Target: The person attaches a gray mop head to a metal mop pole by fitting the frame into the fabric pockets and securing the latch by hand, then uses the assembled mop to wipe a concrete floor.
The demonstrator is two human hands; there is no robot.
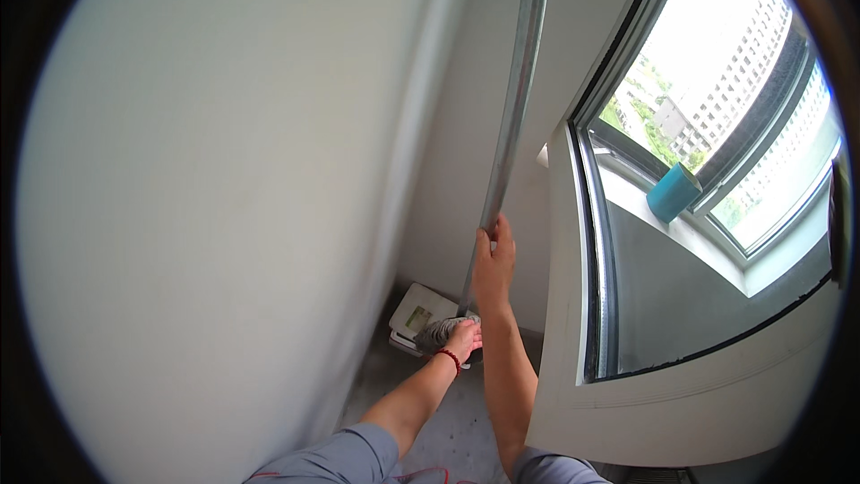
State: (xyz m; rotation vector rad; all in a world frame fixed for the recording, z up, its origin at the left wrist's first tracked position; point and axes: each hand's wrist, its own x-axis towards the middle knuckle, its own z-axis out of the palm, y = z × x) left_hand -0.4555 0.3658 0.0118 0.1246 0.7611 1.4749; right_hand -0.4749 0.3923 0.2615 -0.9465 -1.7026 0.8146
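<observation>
A long grey metal pole (515, 108) rises from low in the corner and leans slightly right toward the top. My right hand (495, 264) is closed around its lower part, thumb and fingertips at the pole. Lower down, my left hand (465, 337), with a dark red bead bracelet at the wrist, grips a grey ribbed bundle (436, 332) at the pole's foot. Its fingers are partly hidden; the bundle's exact kind is not clear. Behind the bundle lies a white box (419, 303) with a greenish label.
A wide pale wall (224, 197) stands close on my left. To the right a white-framed panel (560, 332) juts near my right forearm. Beyond it, a blue cylinder (674, 193) stands on the sill of an open window. Below is grey floor (448, 430) with a red cord (428, 471).
</observation>
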